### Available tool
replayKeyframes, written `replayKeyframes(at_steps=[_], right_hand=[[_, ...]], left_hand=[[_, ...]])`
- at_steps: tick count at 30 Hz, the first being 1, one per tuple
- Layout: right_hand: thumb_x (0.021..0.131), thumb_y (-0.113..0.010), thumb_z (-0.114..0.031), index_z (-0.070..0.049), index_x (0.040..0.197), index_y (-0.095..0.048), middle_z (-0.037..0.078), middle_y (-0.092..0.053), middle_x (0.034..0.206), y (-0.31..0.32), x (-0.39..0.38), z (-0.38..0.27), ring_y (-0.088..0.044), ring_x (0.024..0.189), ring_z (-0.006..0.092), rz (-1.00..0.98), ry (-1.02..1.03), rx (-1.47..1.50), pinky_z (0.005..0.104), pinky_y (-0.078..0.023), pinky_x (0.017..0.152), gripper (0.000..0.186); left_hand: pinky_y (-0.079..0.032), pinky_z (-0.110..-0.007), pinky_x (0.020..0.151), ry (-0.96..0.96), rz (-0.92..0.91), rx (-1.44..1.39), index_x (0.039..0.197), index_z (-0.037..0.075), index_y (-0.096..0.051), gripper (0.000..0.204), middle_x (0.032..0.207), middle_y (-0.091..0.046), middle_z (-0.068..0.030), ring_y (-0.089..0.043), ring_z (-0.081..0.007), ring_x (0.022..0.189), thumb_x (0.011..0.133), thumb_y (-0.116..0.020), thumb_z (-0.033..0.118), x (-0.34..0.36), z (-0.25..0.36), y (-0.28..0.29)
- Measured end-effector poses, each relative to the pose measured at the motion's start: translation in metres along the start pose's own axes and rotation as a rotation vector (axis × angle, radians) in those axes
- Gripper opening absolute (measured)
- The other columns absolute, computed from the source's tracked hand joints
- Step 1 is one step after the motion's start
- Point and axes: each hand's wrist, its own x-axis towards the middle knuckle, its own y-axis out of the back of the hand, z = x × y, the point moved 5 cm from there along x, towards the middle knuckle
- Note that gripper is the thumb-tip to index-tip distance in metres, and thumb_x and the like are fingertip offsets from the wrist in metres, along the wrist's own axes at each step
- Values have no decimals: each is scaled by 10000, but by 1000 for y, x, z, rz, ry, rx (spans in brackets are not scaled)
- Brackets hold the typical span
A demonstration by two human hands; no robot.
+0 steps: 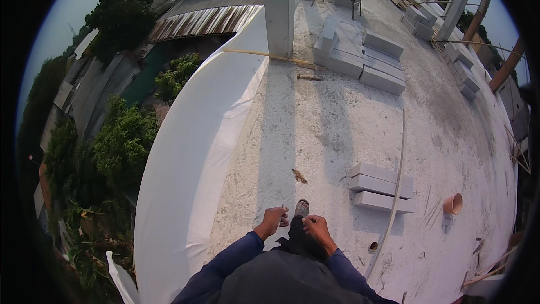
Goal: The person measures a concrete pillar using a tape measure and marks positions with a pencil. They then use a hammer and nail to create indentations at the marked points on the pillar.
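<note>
Both my hands are in front of my body, a short gap apart, above the pale concrete floor [337,152]. My left hand [273,221] is closed with its fingers curled inward; whatever may be in it is too small to make out. The fingers of my right hand [317,228] are pinched together beside the dark cloth of my clothing [304,237], and I cannot tell what is between them. Just beyond the hands, one sandalled foot [302,207] shows on the floor.
White sheeting [191,152] lines the left edge, with trees and roofs below. Light grey blocks [379,200] lie to the right by a long thin strip [400,163], near an orange bucket [453,204]. Farther off are stacked blocks [382,79] and a concrete column [279,17].
</note>
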Motion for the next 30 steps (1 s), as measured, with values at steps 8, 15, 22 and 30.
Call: replayKeyframes(at_steps=[8,15,22,30], right_hand=[[963,-709,-322,-10,1067,-736,42,-706,838,111,159,-212,-641,710,120,-362,176,-330,275,-513,616,330],[950,-720,-252,8,1006,-762,54,-719,788,147,302,-291,-652,699,128,-342,214,-455,296,-533,641,269],[969,-704,-252,5,963,-724,58,-694,776,191,467,-335,-647,686,137,-234,-15,-351,301,-514,605,257],[979,-732,-265,-22,951,-709,19,-673,761,203,651,-489,-642,683,118,-439,-13,-231,289,-521,633,246]], left_hand=[[-530,-446,801,-710,-136,889,1030,37,-763,293,931,-744,-190,-703,-368,886,960,-642,295,57,219,-147],[-525,-442,788,-722,-156,835,1056,37,-769,321,958,-718,-205,-690,-378,879,990,-633,321,162,334,-183],[-522,-435,786,-651,-192,796,1076,21,-780,328,945,-731,-185,-697,-317,862,950,-713,316,325,454,-206],[-517,-467,788,-729,-173,955,1024,32,-787,286,911,-710,-190,-680,-370,882,932,-708,291,428,647,-213]])
